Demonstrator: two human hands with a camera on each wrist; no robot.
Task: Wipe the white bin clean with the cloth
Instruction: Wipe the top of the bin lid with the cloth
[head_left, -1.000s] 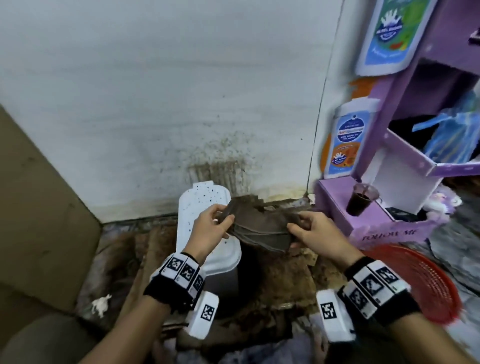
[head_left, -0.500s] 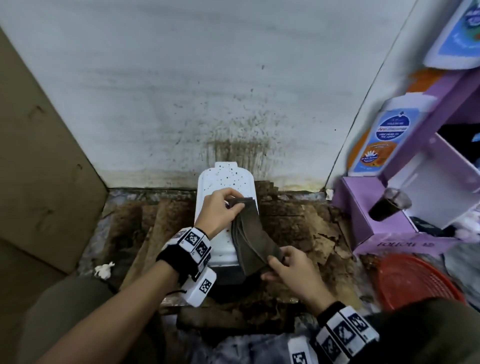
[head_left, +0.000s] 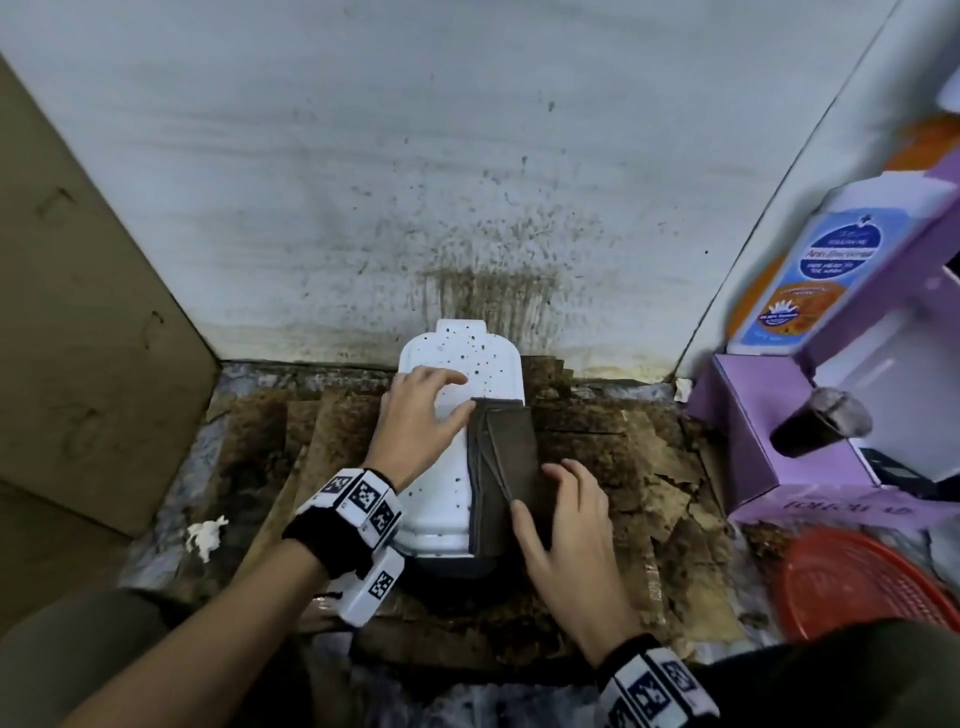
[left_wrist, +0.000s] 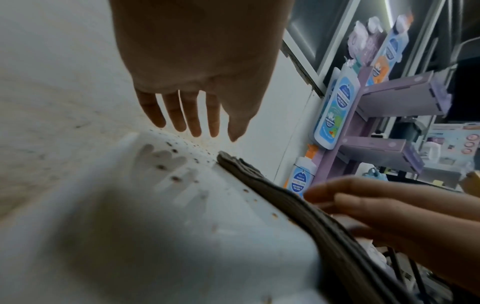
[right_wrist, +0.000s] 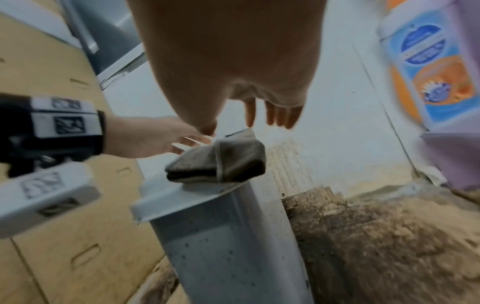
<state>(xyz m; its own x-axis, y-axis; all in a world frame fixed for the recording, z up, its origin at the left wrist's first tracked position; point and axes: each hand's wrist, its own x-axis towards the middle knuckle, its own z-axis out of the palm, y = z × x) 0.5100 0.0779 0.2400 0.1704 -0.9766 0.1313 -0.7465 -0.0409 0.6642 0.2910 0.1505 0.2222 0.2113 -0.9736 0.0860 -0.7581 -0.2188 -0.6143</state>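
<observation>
Speckled wall behind spotted white bin, folded brown cloth atop; left hand, right hand flat-fingered, empty.

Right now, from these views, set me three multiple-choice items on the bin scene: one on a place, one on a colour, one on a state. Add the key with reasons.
1. Where does the folded cloth lie?
A. on the right part of the bin's lid
B. on the floor
C. in the red basket

2. What colour is the basket at the lower right?
A. blue
B. red
C. white

3. How is the left hand?
A. in a fist
B. gripping a bottle
C. flat, fingers straight, beside the cloth

Key: 1 A, the cloth sits on the white bin, along its right edge. 2 B, its mesh is plainly red. 3 C, the left wrist view shows straight fingers over the speckled lid.
</observation>
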